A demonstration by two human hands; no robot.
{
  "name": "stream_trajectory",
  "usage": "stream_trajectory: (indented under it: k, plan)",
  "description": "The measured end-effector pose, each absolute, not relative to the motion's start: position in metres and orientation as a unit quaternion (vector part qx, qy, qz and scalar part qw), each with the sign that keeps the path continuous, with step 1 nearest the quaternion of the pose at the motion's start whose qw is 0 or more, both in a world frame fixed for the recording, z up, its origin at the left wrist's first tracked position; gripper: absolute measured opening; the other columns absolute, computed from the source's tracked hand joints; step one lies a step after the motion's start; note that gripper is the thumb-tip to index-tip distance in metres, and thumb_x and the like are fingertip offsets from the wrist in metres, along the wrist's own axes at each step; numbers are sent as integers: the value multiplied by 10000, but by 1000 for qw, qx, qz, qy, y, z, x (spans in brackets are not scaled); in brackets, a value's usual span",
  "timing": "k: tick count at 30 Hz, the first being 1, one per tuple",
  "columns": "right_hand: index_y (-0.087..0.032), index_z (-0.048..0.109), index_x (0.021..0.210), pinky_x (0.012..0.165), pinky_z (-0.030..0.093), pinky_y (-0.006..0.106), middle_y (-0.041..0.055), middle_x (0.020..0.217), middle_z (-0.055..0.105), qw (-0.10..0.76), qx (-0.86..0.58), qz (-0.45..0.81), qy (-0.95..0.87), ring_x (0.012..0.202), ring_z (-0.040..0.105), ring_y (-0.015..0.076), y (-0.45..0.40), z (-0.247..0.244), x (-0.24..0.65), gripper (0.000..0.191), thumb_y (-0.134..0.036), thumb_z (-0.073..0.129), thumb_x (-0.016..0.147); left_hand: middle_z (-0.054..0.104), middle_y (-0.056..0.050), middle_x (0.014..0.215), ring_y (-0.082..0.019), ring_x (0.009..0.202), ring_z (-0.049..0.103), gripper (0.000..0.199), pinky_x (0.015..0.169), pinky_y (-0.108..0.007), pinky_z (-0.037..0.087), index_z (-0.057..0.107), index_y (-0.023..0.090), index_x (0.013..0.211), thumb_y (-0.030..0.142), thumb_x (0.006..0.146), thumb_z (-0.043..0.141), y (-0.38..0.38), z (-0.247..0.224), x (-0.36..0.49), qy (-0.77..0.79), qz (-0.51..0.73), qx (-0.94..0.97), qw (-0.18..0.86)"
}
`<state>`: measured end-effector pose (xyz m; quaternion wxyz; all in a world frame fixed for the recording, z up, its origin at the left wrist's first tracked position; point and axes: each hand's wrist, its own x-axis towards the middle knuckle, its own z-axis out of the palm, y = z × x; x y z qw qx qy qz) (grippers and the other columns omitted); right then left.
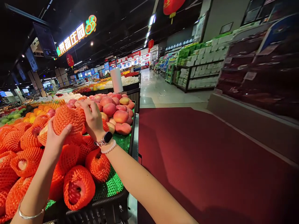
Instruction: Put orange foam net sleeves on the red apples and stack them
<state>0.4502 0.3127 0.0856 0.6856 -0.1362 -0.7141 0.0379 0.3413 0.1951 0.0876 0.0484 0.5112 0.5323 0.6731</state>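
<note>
My left hand (56,132) is wrapped round an apple in an orange foam net (67,119), held up over the pile; the fruit itself is hidden by the net. At the right end of that net my right hand (92,119) has its fingers curled and closed on the foam. Below lie several more netted apples, one nearest me (79,187) showing its red skin and stem hollow through the net's opening. They rest on a green mesh mat (114,183) in a black crate (109,203).
Red and yellow mangoes (121,116) are heaped just beyond my right hand. A white roll (116,80) stands behind them. To the right lie a dark red floor mat (187,155) and shelves of packaged goods (207,59). Oranges (40,109) are at the left.
</note>
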Motion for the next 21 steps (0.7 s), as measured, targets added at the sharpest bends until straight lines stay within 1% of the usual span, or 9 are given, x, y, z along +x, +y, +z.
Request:
stream_trajectory:
  k: [3, 5, 7, 9, 11, 12, 14, 18, 21]
  plan:
    - [-203, 578, 1253, 1068, 429, 401, 105, 1194, 572, 671, -85, 73, -733, 1180, 520, 219, 314, 84, 451, 397, -113, 416, 902, 538, -142, 1226, -328, 1181, 515, 794, 1083, -540, 351, 437, 178, 1186, 526, 570, 798, 196, 88, 347, 541, 678, 494, 56]
    - [-219, 543, 1286, 1086, 422, 374, 67, 1217, 602, 642, -24, 130, -756, 1193, 532, 180, 312, 83, 448, 486, -48, 381, 862, 514, -154, 1260, -328, 1194, 501, 819, 1080, -533, 356, 416, 171, 1216, 520, 579, 795, 197, 87, 349, 527, 702, 478, 28]
    - [-233, 493, 1336, 1123, 387, 369, 35, 1279, 596, 585, 40, 211, -782, 1248, 502, 157, 309, 81, 443, 566, -20, 366, 827, 492, -169, 1290, -323, 1203, 495, 831, 1079, -534, 357, 383, 160, 1265, 515, 623, 772, 196, 87, 349, 508, 723, 469, -4]
    - [-241, 456, 1369, 1164, 331, 371, 21, 1356, 556, 522, 90, 301, -793, 1324, 431, 156, 308, 79, 438, 583, -60, 430, 816, 454, -171, 1329, -312, 1245, 460, 836, 1110, -525, 315, 363, 156, 1306, 472, 649, 772, 193, 87, 346, 493, 714, 487, -97]
    - [-248, 467, 1366, 1178, 304, 371, 19, 1391, 535, 476, 120, 369, -790, 1356, 398, 176, 310, 75, 434, 594, -139, 545, 787, 402, -143, 1372, -292, 1293, 408, 861, 1145, -489, 268, 355, 184, 1348, 392, 640, 797, 189, 88, 342, 463, 669, 530, -239]
    - [-252, 486, 1353, 1173, 312, 375, 20, 1391, 538, 465, 129, 393, -783, 1354, 406, 189, 312, 74, 434, 596, -180, 586, 770, 386, -122, 1384, -282, 1305, 392, 880, 1153, -471, 259, 350, 210, 1367, 353, 630, 808, 187, 89, 339, 444, 638, 552, -301]
    - [-255, 518, 1329, 1146, 356, 393, 27, 1384, 547, 463, 144, 420, -767, 1328, 450, 204, 317, 74, 437, 552, -268, 585, 781, 385, -101, 1390, -275, 1304, 392, 900, 1149, -463, 270, 334, 246, 1397, 309, 634, 808, 185, 91, 334, 421, 591, 580, -370]
    - [-247, 581, 1263, 1053, 454, 442, 44, 1326, 591, 485, 139, 534, -678, 1242, 540, 210, 320, 79, 444, 424, -377, 434, 888, 443, -156, 1344, -304, 1260, 444, 884, 1092, -509, 355, 334, 201, 1408, 293, 658, 794, 187, 95, 325, 442, 505, 605, -429]
    - [-235, 655, 1123, 926, 530, 400, 41, 1200, 649, 478, 93, 605, -631, 1140, 591, 227, 319, 82, 442, 388, -481, 532, 850, 453, -188, 1317, -318, 1252, 462, 847, 1044, -515, 422, 332, 179, 1406, 268, 688, 771, 189, 96, 321, 438, 416, 640, -476]
